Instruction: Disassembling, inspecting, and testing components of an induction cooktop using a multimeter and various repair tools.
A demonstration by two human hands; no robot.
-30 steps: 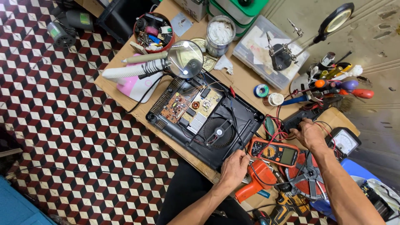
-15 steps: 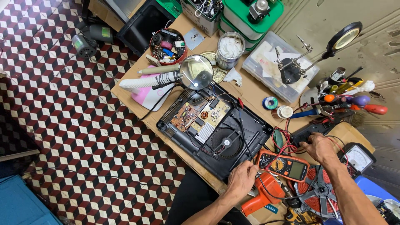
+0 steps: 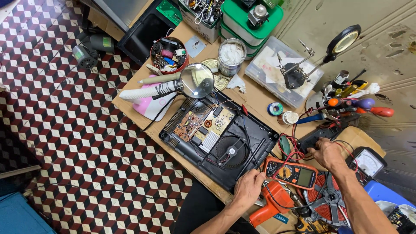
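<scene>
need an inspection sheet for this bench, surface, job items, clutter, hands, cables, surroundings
surface: brown wooden workbench, crowded.
job's things: opened black appliance housing showing circuit boards and a round fan; orange digital multimeter beside it.
clutter: round magnifying lens, red bowl of small parts, clear plastic box, orange power drill, screwdrivers at the back.
grippers: left hand at the housing's near edge, pinching a thin black lead; right hand on a black power strip.
cables: red and black test leads looped by the meter.
surroundings: red, white and black checkered tile floor.
</scene>
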